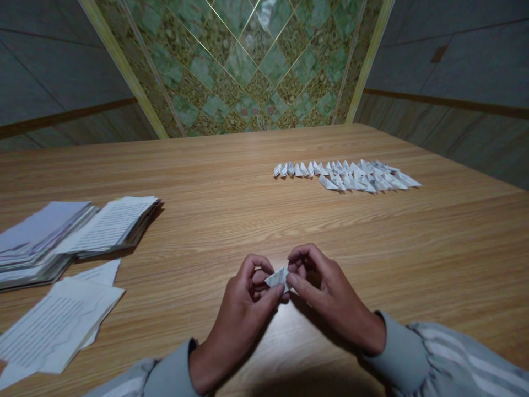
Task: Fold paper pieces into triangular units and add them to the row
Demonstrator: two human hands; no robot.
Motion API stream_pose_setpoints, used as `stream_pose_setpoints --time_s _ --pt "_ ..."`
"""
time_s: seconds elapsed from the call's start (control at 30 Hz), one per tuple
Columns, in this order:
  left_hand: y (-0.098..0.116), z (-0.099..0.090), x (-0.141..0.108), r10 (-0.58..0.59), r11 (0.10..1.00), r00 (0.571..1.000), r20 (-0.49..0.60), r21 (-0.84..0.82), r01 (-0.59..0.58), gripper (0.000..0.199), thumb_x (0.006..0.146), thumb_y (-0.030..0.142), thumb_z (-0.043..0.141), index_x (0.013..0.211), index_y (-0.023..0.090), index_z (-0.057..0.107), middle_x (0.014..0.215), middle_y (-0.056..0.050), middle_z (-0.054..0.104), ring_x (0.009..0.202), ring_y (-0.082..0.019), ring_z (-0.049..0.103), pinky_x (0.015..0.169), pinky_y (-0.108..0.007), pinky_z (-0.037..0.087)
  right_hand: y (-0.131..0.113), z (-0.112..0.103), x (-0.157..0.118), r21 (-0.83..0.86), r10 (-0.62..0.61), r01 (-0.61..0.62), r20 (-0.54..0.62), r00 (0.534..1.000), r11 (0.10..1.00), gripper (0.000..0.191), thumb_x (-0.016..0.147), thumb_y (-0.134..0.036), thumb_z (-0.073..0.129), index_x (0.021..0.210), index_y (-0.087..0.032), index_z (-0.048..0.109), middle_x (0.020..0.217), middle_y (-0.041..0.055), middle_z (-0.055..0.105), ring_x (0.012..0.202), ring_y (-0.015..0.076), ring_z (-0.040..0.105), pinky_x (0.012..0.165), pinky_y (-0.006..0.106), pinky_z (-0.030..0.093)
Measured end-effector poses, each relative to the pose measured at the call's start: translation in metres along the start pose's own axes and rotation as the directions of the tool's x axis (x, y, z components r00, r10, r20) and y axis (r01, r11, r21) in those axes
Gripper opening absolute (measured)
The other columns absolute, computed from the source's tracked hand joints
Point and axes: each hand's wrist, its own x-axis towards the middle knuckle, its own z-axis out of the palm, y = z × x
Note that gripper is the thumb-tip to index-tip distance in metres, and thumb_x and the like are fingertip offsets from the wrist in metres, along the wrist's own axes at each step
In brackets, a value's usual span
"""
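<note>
A small folded paper triangle (276, 277) with faint print is held between both hands, just above the table near its front middle. My left hand (250, 300) is closed on its left and lower side, the thumb pressed on the front face. My right hand (324, 284) pinches the right side of the same piece, thumb and curled fingers together. The fingers partly cover the paper, so its right end and back are hidden.
Rows of similar folded paper pieces (357, 175) stand on the wooden table (206, 182) at the back right. Stacks of printed paper (115, 223) lie on the left, with loose sheets (61, 314) in front of them. Tiled walls (248, 66) rise beyond the table.
</note>
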Motion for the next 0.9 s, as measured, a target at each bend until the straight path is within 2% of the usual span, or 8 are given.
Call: stream_pose_setpoints --time_s 0.07,0.17,0.27,0.4,0.57,0.73,0.9 --pt "-0.002 -0.001 -0.002 0.092 0.984 0.996 -0.008 0.156 -0.09 0.016 0.091 0.03 0.066 0.093 0.023 0.051 0.075 0.002 0.068 0.068 -0.015 0.066 0.06 -0.023 0.047 0.0 0.0 0.001 0.041 0.037 -0.036 -0.003 0.999 0.998 0.019 0.088 -0.027 0.065 0.105 -0.02 0.061 0.081 -0.0005 0.062 0.07 0.0146 0.056 0.063 0.027 0.043" --pt "-0.003 -0.003 -0.004 0.179 0.94 0.984 0.013 0.292 -0.175 0.012 0.092 0.029 0.066 0.092 0.022 0.056 0.072 0.003 0.066 0.063 -0.013 0.062 0.058 -0.022 0.043 -0.001 0.0 0.002 -0.026 -0.035 0.035 0.01 0.999 0.999 0.011 0.088 -0.03 0.067 0.086 -0.019 0.067 0.077 0.0006 0.061 0.071 0.0154 0.055 0.064 0.028 0.041" --pt "0.0 -0.002 -0.002 0.117 0.97 0.993 -0.017 0.217 -0.11 0.015 0.089 0.031 0.069 0.093 0.021 0.059 0.07 0.002 0.067 0.062 -0.014 0.061 0.057 -0.022 0.042 -0.001 0.0 0.001 -0.037 -0.081 0.081 0.006 0.997 0.996 0.017 0.092 -0.031 0.063 0.081 -0.019 0.067 0.077 0.0013 0.062 0.073 0.016 0.056 0.066 0.029 0.041" --pt "0.005 -0.001 0.001 -0.015 0.999 1.0 -0.014 0.05 0.016 0.018 0.088 0.033 0.069 0.083 0.016 0.068 0.071 -0.003 0.07 0.066 -0.016 0.063 0.059 -0.024 0.045 0.0 0.001 -0.001 0.12 -0.017 0.014 0.026 1.0 0.993 0.026 0.095 -0.04 0.061 0.08 -0.019 0.062 0.073 0.0007 0.063 0.068 0.0155 0.059 0.062 0.028 0.044" --pt "0.004 -0.001 0.002 -0.042 0.999 0.999 0.019 -0.015 0.042 0.019 0.088 0.032 0.069 0.079 0.015 0.068 0.066 -0.002 0.07 0.061 -0.014 0.062 0.057 -0.023 0.045 0.002 0.004 -0.003 0.158 0.006 -0.006 0.006 1.0 0.987 0.029 0.095 -0.043 0.06 0.08 -0.019 0.058 0.07 -0.0014 0.061 0.063 0.0138 0.056 0.058 0.027 0.042" --pt "0.004 -0.001 0.004 -0.091 0.992 0.996 0.025 -0.082 0.093 0.016 0.082 0.029 0.075 0.084 0.015 0.067 0.07 -0.003 0.071 0.065 -0.015 0.064 0.061 -0.025 0.048 0.007 0.003 0.0 0.134 0.001 0.012 -0.092 0.996 0.991 0.026 0.097 -0.04 0.057 0.082 -0.02 0.057 0.075 -0.0013 0.057 0.07 0.0138 0.053 0.064 0.027 0.042" --pt "0.003 -0.002 0.007 -0.124 0.985 0.992 0.007 -0.121 0.124 0.021 0.082 0.031 0.074 0.076 0.015 0.063 0.065 -0.003 0.068 0.061 -0.015 0.063 0.059 -0.026 0.048 0.009 0.004 0.001 0.173 0.031 -0.025 -0.029 0.999 0.985 0.021 0.093 -0.041 0.062 0.09 -0.02 0.059 0.078 -0.0016 0.057 0.073 0.0143 0.052 0.065 0.027 0.042"
